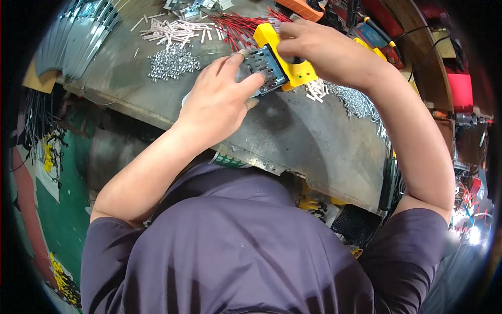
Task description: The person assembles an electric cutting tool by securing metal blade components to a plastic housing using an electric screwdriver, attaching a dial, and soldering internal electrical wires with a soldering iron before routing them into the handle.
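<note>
"What is carried by the wide, grey metal tabletop (324, 141)?"

"The work in hand, at its far side, with loose parts spread around it."

"How are the hands set?"

"The left hand (217, 97) is partly open, and the metal piece is held between its thumb and fingers. The right hand (329, 52) is curled over the fixture; whether anything is pinched in it cannot be told, as its fingertips are hidden."

"And the fixture?"

"A bright yellow, blocky body (300, 78) with a dark edge is meant. Against that edge the flat, slotted, silvery metal piece (265, 65) is held."

"So what can be counted as done?"

"The piece seems to be lined up at the fixture; that much is judged achieved. No fastening can be confirmed."

"What is left?"

"Plenty, by the look of it. Thin red wire leads (238, 31), slim whitish sticks (172, 31), small silvery screws (358, 99) and tiny shiny metal rings or nuts (172, 63) are seen lying loose in heaps. An early or middle stage is suggested, though no finished unit can be made out for comparison."
</note>
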{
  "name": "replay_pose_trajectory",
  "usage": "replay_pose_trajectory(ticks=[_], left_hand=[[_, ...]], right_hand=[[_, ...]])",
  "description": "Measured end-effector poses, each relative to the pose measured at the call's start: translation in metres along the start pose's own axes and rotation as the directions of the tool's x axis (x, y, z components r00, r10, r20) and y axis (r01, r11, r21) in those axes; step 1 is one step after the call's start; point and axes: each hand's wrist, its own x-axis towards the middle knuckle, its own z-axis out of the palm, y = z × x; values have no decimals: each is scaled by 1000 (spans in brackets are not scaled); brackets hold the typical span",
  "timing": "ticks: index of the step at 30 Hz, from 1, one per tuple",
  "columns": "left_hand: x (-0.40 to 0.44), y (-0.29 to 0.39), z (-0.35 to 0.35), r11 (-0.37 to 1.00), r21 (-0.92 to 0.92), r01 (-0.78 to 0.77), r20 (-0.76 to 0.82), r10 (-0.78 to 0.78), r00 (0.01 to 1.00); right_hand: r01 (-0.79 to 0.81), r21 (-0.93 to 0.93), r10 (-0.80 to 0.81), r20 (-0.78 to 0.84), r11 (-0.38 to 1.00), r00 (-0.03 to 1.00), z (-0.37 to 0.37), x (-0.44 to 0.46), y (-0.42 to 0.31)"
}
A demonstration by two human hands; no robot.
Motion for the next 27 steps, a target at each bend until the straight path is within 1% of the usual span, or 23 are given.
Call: replay_pose_trajectory(ticks=[2, 3, 4, 6, 7, 8, 10, 12, 13, 14, 16, 17, 18, 20, 21, 24, 25, 27], left_hand=[[0, 0, -1, 1000, -5, 3, 10, -3, 1000], [0, 1, -1, 1000, -7, 16, 15, -16, 1000], [1, 1, -1, 1000, -8, 14, 17, -14, 1000], [2, 1, -1, 999, -12, 31, 24, -30, 999], [2, 1, -1, 1000, -13, 27, 28, -26, 999], [2, 2, -2, 1000, -14, 25, 26, -24, 999], [3, 2, -3, 1000, -16, 21, 21, -21, 1000], [3, 2, -4, 1000, -7, 22, 37, -21, 999], [1, 2, -3, 1000, -9, 28, 36, -28, 999], [1, 2, -1, 999, -15, 33, 38, -32, 999], [2, 0, -2, 999, -11, 37, 27, -37, 999], [2, 1, -2, 999, -29, 32, 24, -31, 999], [3, 1, -3, 999, -48, 23, 18, -22, 1000], [4, 1, -3, 999, -44, 14, 2, -14, 1000], [4, 3, -4, 999, -45, 28, 4, -28, 1000], [4, 2, -3, 998, -56, 41, 6, -41, 999], [3, 2, -3, 997, -66, 39, 7, -38, 999], [3, 1, -3, 998, -52, 40, 11, -39, 999]], right_hand=[[39, 210, -58, 84, 977, 995, 2, 3, 2], [-16, 258, 13, 11, 966, 1000, 0, 0, -1], [-18, 259, 16, 12, 966, 1000, -1, 1, -3], [-13, 97, 17, -43, 995, 999, 0, 1, -5], [20, 65, -19, -27, 998, 999, -2, 0, -3], [14, 67, -12, -28, 998, 1000, -3, -1, -3], [74, 94, -69, -55, 993, 996, -4, -2, -3], [58, 268, -24, -129, 962, 991, -17, -3, 4], [-76, 497, 174, -156, 865, 972, -15, -9, 13], [-115, 711, 328, -170, 694, 929, -36, -8, -1], [-39, 923, 412, -132, 382, 902, -10, -28, 31], [-19, 974, 422, -79, 224, 903, -10, -35, 29], [-166, 957, 511, 23, 237, 860, -13, -45, 28], [34, 999, 448, -39, 20, 893, -4, -45, 17], [115, 992, 420, -86, -44, 904, 0, -48, 15], [185, 968, 468, -85, -172, 880, 13, -53, 14], [185, 967, 467, -85, -173, 880, 17, -55, 15], [152, 964, 485, -28, -218, 874, 20, -58, 18]])
